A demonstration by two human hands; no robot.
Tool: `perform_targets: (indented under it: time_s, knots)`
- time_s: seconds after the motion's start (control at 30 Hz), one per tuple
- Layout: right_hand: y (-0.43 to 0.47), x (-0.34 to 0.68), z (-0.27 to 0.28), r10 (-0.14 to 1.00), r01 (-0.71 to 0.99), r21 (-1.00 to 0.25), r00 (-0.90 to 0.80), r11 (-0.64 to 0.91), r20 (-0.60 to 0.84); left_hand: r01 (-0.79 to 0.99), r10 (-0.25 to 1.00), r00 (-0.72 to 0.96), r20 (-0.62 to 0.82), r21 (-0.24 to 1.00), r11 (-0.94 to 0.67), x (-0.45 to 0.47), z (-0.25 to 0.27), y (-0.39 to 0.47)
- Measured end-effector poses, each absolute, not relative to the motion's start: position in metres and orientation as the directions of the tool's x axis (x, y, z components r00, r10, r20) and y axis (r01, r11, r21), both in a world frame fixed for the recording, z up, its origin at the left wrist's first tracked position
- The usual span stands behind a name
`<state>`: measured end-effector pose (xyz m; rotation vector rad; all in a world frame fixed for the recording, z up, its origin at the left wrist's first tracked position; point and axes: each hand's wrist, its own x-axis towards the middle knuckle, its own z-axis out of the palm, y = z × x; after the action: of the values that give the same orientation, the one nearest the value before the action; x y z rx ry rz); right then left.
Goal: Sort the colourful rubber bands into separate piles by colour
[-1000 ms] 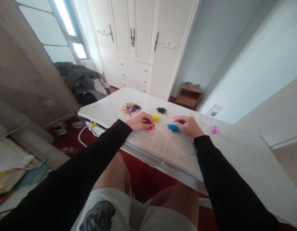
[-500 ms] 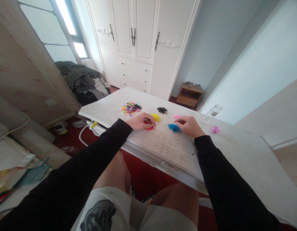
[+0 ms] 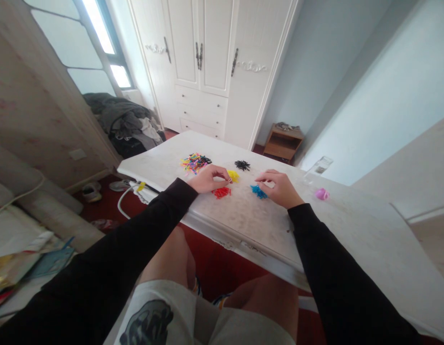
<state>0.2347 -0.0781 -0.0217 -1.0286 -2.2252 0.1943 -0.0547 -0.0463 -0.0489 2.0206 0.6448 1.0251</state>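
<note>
My left hand [image 3: 212, 178] is pinched, fingertips together between the yellow pile [image 3: 234, 176] and the red pile [image 3: 222, 192]; what it holds is too small to make out. Thumb and fingers of my right hand [image 3: 278, 187] nearly meet above the blue pile [image 3: 258, 192], and anything between them cannot be seen. All the piles look like small, thin rubber-band-like pieces. A mixed-colour pile [image 3: 195, 162] lies beyond my left wrist, with a black pile [image 3: 242, 165] farther back between my hands.
The white table [image 3: 243, 213] carries a clear glass-like container [image 3: 320, 166] and a pink-purple rounded object [image 3: 321, 193] to the right. A white cable [image 3: 124, 203] hangs off the left edge. Behind stand a white wardrobe [image 3: 215, 48] and a small wooden stand [image 3: 284, 141].
My left hand has lifted off the red pile, slightly away from me, uncovering it. My right hand has shifted left over the blue pile; the small pink pile is now hidden behind it.
</note>
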Motion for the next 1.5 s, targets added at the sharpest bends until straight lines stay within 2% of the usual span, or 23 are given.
perform_targets:
  time_s: [0.1, 0.17, 0.33, 0.5, 0.57, 0.63, 0.73, 0.87, 1.2, 1.4, 1.5]
  knots:
    - [-0.09, 0.211, -0.017, 0.599, 0.507, -0.328, -0.593, 0.797, 0.538, 0.161, 0.716, 0.508, 0.478, 0.765, -0.624, -0.054, -0.049, -0.046]
    - [-0.097, 0.198, -0.016, 0.558, 0.458, -0.32, -0.654, 0.829, 0.51, 0.172, 0.709, 0.505, 0.493, 0.747, -0.642, -0.054, -0.049, -0.046]
    - [-0.101, 0.187, -0.021, 0.549, 0.442, -0.331, -0.731, 0.834, 0.406, 0.164, 0.706, 0.514, 0.488, 0.752, -0.639, -0.055, -0.05, -0.045]
    - [-0.101, 0.189, -0.022, 0.556, 0.447, -0.338, -0.732, 0.828, 0.394, 0.166, 0.714, 0.53, 0.457, 0.77, -0.616, -0.054, -0.05, -0.046]
    - [-0.098, 0.194, -0.02, 0.578, 0.463, -0.349, -0.691, 0.815, 0.434, 0.178, 0.727, 0.508, 0.461, 0.77, -0.612, -0.054, -0.05, -0.046]
    - [-0.089, 0.205, -0.019, 0.646, 0.527, -0.377, -0.582, 0.762, 0.494, 0.195, 0.747, 0.47, 0.47, 0.77, -0.607, -0.054, -0.05, -0.045]
    - [-0.072, 0.235, -0.021, 0.762, 0.676, -0.42, -0.34, 0.605, 0.551, 0.232, 0.768, 0.407, 0.495, 0.757, -0.611, -0.055, -0.052, -0.042]
    - [-0.053, 0.271, -0.029, 0.854, 0.788, -0.478, -0.113, 0.389, 0.508, 0.309, 0.774, 0.355, 0.524, 0.716, -0.626, -0.056, -0.056, -0.037]
    - [-0.047, 0.276, -0.04, 0.896, 0.824, -0.445, -0.157, 0.351, 0.415, 0.383, 0.795, 0.345, 0.498, 0.699, -0.604, -0.057, -0.057, -0.035]
    - [-0.048, 0.277, -0.041, 0.873, 0.794, -0.457, -0.177, 0.4, 0.455, 0.396, 0.798, 0.352, 0.489, 0.695, -0.6, -0.057, -0.061, -0.033]
    - [-0.046, 0.278, -0.043, 0.861, 0.779, -0.464, -0.185, 0.422, 0.473, 0.47, 0.815, 0.287, 0.504, 0.667, -0.578, -0.058, -0.06, -0.03]
